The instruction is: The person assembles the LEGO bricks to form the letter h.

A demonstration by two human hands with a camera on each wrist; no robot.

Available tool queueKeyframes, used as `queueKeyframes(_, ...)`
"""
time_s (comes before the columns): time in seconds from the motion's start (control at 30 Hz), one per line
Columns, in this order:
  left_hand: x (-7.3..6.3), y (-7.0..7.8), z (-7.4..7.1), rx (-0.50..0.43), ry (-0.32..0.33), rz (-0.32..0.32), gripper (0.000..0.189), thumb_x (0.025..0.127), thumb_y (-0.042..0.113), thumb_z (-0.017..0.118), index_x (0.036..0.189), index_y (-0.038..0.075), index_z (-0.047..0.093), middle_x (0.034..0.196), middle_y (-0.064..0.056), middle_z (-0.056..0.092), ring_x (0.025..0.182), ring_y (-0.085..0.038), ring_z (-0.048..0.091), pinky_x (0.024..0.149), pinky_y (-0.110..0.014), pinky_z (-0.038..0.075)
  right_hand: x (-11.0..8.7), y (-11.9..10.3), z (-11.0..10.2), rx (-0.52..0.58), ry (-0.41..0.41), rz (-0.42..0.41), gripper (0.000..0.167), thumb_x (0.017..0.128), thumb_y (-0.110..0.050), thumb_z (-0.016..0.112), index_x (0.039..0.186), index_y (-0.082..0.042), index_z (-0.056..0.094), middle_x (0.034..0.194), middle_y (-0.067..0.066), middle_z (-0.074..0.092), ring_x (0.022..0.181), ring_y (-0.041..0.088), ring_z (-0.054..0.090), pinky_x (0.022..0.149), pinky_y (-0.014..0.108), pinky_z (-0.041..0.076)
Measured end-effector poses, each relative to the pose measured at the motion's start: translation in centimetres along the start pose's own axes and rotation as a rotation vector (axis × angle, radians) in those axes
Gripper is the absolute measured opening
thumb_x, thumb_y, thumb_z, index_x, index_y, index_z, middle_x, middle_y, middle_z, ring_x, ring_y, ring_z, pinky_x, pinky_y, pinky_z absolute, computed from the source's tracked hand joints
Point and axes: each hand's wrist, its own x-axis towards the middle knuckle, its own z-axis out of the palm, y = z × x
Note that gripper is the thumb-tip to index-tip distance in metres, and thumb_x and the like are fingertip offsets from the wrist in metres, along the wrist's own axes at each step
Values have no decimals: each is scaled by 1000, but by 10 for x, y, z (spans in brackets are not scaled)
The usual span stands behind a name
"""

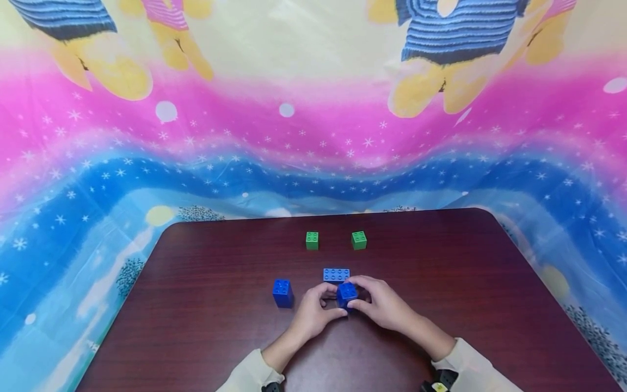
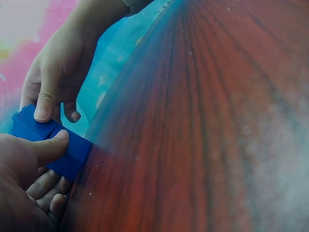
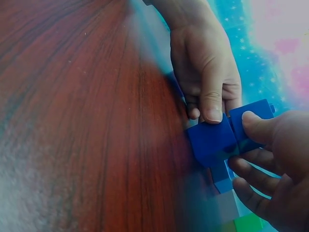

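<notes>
Two dark blue toy building bricks are held one above the other in front of the person, with a thin seam between them. The right hand (image 1: 384, 302) pinches the upper brick (image 3: 260, 110) between thumb and fingers. The left hand (image 1: 313, 313) grips the lower brick (image 3: 210, 140), its thumb flat on the near side. Studs show on top of the upper brick in the head view. Just behind the hands lies a lighter blue, longer brick (image 1: 336, 274). To the left of the left hand stands a tall dark blue brick block (image 1: 282, 294).
Farther back on the brown table (image 1: 206, 326) are a green brick (image 1: 312, 240) and, to its right, another green brick (image 1: 359, 240). A colourful printed cloth (image 1: 313, 130) hangs behind the table's far edge.
</notes>
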Motion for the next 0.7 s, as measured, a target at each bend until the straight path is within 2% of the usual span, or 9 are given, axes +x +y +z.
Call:
queueKeyframes(0.13, 0, 2, -1, 5, -7, -18, 39, 78, 16, 89, 111, 7, 70, 106, -4, 75, 99, -21, 68, 77, -27, 51, 1, 0, 0, -18, -11, -11, 37, 94, -20, 74, 129, -10, 64, 124, 4, 67, 105, 16, 65, 89, 38, 57)
queueKeyframes(0.37, 1, 2, 0, 7, -10, -33, 39, 79, 16, 89, 112, 8, 70, 106, -4, 75, 100, -20, 68, 78, -26, 50, 1, -2, 0, -28, -15, -8, 37, 94, -19, 75, 128, -10, 64, 124, 4, 67, 105, 16, 65, 89, 38, 57)
queueKeyframes(0.53, 0, 0, 1, 5, -7, -10, 38, 79, 16, 89, 110, 7, 70, 105, -5, 75, 99, -22, 68, 77, -26, 51, 1, -3, -1, -32, -22, -6, 37, 93, -17, 76, 127, -11, 64, 124, 3, 67, 105, 15, 66, 90, 38, 57)
queueKeyframes(0.7, 1, 0, 1, -2, 5, 8, 37, 78, 16, 89, 109, 7, 70, 104, -5, 75, 98, -22, 68, 76, -28, 51, 2, -3, -3, -102, -22, -22, 38, 93, -21, 77, 128, -12, 64, 124, 3, 68, 109, 18, 66, 93, 42, 56)
